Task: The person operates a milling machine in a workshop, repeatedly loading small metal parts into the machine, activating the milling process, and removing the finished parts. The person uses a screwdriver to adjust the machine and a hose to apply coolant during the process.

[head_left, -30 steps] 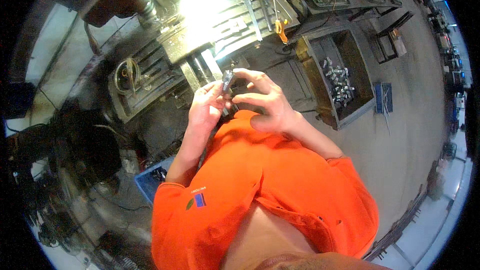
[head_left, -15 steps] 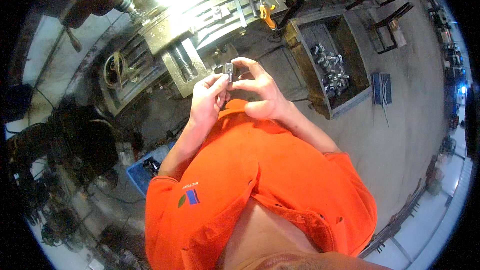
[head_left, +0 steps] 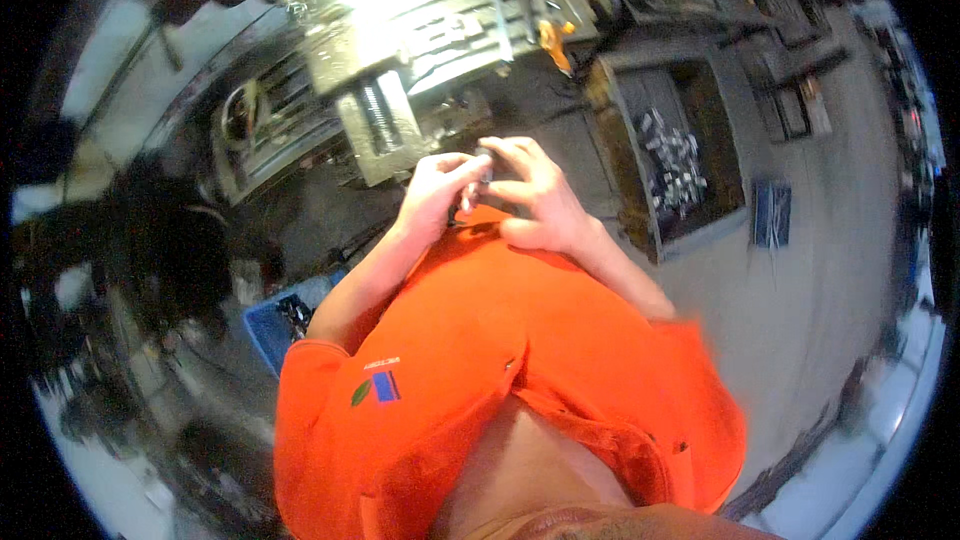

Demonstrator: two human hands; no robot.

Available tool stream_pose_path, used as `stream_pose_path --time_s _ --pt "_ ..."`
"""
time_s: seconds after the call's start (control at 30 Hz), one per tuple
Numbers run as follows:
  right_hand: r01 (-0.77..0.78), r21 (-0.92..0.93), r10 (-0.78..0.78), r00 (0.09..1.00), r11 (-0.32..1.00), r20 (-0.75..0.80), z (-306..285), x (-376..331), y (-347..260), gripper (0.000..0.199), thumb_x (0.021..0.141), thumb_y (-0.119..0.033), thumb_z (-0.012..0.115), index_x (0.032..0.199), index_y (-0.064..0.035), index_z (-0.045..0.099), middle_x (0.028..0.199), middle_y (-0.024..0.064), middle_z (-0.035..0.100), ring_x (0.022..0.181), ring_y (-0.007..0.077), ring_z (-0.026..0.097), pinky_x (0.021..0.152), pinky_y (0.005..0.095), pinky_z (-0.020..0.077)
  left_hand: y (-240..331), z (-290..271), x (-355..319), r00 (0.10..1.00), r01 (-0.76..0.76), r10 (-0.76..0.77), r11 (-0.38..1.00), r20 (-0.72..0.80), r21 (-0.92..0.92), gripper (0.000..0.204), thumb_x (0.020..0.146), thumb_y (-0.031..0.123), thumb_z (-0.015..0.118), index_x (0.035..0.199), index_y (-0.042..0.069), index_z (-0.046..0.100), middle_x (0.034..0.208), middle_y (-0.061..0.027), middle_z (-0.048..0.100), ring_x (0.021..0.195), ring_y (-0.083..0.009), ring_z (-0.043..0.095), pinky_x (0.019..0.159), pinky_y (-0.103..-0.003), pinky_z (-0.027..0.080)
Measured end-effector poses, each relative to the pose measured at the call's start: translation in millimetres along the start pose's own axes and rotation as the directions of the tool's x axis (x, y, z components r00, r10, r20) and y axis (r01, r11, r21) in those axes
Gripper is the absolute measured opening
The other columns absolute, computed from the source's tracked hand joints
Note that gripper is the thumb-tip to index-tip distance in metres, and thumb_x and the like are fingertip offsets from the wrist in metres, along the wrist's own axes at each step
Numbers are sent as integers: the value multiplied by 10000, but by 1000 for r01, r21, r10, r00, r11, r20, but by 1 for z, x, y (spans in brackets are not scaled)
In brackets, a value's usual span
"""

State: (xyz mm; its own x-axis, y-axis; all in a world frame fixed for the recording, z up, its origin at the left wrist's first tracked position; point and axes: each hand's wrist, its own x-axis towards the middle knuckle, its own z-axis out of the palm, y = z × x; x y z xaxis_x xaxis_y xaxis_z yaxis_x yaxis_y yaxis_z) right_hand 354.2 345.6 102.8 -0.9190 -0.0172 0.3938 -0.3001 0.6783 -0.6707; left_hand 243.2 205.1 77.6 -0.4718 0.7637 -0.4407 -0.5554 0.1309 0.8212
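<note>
In front of my chest, my left hand (head_left: 432, 198) pinches a small grey metal part (head_left: 486, 162) between thumb and fingers. My right hand (head_left: 545, 202) curves in from the other side, and its fingertips meet the upper end of the same part. Fingers cover much of the piece, and motion blur hides its finer shape.
Beyond my hands stands a machine with a slotted metal table (head_left: 450, 35), lit by a bright lamp. An orange-handled tool (head_left: 553, 45) lies on it. To the right is a large bin (head_left: 702, 232) of metal parts, with a blue container (head_left: 772, 215) beside it. A blue crate (head_left: 262, 328) sits at lower left.
Both hands and the metal part have shifted slightly right and down in the picture. My right fingertips have closed in on the part. The whole surroundings have shifted and blurred as the head moves.
</note>
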Motion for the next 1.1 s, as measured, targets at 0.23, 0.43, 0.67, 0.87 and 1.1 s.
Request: stream_pose_path --time_s 0.23,0.43,0.67,0.87,1.1 --pt "-391 -107 375 916 914 -141 -41 -62 50 387 542 -102 580 916 -61 670 1198 174 492 1101 300 463 936 368 375 -10 -55 -16 954 -81 88 996 -286 35 201 814 167 600 916 -5 583 650 -34 560 443 -90 485 422 -217 407" --pt "-733 -209 589 655 647 -473 -93 -195 146 220 645 -116 619 792 45 651 730 122 639 616 239 590 567 328 462 -36 -106 -78 853 -208 131 973 -506 -98 231 781 43 559 1001 -25 542 658 -32 554 485 -112 526 546 -248 491" --pt "-753 -479 662 642 450 -387 -100 -275 230 232 609 -230 584 635 -6 635 637 153 619 606 312 605 579 377 490 -53 -178 -84 781 -313 174 940 -600 -135 249 760 -29 515 1008 -12 533 841 -112 615 713 -204 631 676 -291 529" --pt "-809 -565 725 488 166 -486 -87 -237 196 232 635 -240 580 626 -14 631 692 176 621 691 356 608 664 428 493 -66 -221 -101 704 -312 115 937 -701 -159 186 794 29 531 976 -3 554 820 -117 616 694 -205 629 660 -306 532" --pt "-840 -535 829 361 90 -427 -94 -251 192 265 631 -246 560 730 -22 660 762 191 622 761 369 599 720 413 479 -70 -244 -118 596 -389 121 908 -794 -153 166 835 89 547 963 -15 569 714 -71 582 615 -175 600 637 -317 528"
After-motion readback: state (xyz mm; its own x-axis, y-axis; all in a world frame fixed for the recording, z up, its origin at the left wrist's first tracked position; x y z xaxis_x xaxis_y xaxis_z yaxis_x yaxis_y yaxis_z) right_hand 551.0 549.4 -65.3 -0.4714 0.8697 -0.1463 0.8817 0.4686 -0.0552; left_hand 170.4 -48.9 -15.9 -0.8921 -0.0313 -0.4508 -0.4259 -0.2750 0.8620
